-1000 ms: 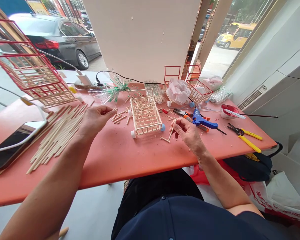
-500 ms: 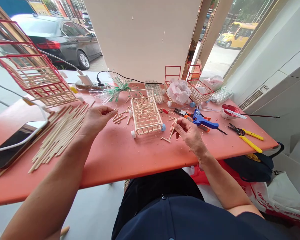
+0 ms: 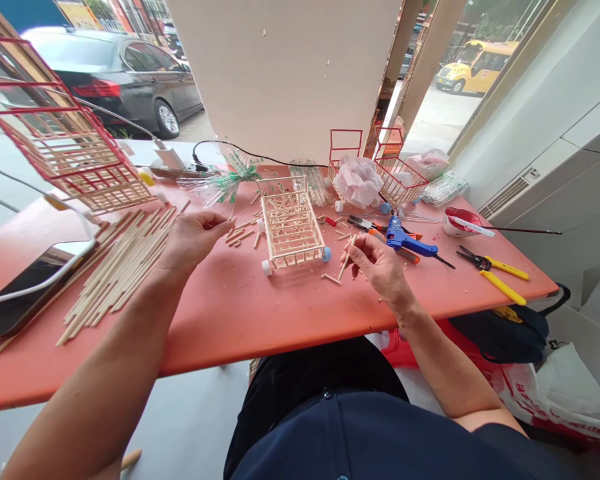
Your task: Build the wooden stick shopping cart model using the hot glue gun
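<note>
Between my hands stands a small cart of thin wooden sticks [image 3: 295, 230], with bottle-cap wheels at its corners. My right hand [image 3: 375, 263] pinches a short wooden stick [image 3: 347, 257], tilted with its lower end near the tabletop. Another short stick [image 3: 331, 279] lies just left of it. To the cart's left, my left hand [image 3: 195, 237] has thumb and forefinger closed together at the edge of a pile of short cut sticks [image 3: 239, 235]; what they pinch is too small to make out. Long wooden sticks [image 3: 117, 267] lie beside my left forearm.
A blue glue gun [image 3: 405, 240] and pliers [image 3: 363, 225] lie right of the cart, yellow-handled wire strippers [image 3: 495, 272] farther right. A red paint cup [image 3: 461, 223] holds a brush. Red-framed carts stand behind [image 3: 400, 183] and at left [image 3: 75, 153]. A phone [image 3: 25, 293] rests left.
</note>
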A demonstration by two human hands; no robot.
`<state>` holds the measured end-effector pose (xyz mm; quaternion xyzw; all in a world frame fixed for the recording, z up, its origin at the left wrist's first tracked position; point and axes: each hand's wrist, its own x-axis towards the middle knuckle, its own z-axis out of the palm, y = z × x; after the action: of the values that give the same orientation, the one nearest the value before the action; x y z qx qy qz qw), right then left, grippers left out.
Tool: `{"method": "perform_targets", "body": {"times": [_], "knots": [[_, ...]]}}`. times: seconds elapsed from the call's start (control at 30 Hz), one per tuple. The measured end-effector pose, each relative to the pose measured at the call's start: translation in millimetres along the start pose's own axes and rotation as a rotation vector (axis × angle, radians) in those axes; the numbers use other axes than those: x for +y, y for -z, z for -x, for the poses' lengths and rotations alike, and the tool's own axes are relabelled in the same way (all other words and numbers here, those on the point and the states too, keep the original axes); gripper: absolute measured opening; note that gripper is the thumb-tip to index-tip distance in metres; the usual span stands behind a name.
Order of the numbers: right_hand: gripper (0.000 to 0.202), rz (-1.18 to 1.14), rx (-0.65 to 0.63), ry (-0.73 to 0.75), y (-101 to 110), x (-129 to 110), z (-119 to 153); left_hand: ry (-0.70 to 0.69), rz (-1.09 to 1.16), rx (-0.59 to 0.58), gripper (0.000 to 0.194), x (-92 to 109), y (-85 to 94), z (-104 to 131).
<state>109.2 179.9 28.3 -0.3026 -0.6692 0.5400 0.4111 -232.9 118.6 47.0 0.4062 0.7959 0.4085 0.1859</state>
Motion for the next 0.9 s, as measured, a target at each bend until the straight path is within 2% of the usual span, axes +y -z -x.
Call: {"method": "perform_targets", "body": {"times": [0.43, 0.57, 0.63, 0.7, 0.8, 0.9], "knots": [[0.055, 0.029, 0.001, 0.006, 0.2, -0.8, 0.5, 0.021, 0.079, 0.054, 0.007, 19.4, 3.9, 11.1], [0.053, 0.061, -0.002, 0.035, -0.9, -1.1, 2.1, -0.042, 0.207, 0.066, 0.013, 26.3, 9.3, 18.0], [0.05, 0.118, -0.009, 0.094, -2.5, -1.0, 4.0, -0.127, 0.411, 0.018, 0.014, 30.2, 9.9, 31.8], [0.047, 0.18, -0.025, 0.154, -5.0, -1.6, 7.2, -0.193, 0.594, -0.057, 0.018, 33.4, 6.7, 55.2], [0.043, 0.208, -0.073, 0.167, -10.0, -5.3, 15.3, -0.163, 0.706, -0.167, 0.021, 34.9, -9.1, 99.8], [0.035, 0.242, -0.126, 0.15, -14.8, -11.1, 26.2, -0.085, 0.795, -0.324, 0.031, 31.7, -37.0, 136.3]]}}
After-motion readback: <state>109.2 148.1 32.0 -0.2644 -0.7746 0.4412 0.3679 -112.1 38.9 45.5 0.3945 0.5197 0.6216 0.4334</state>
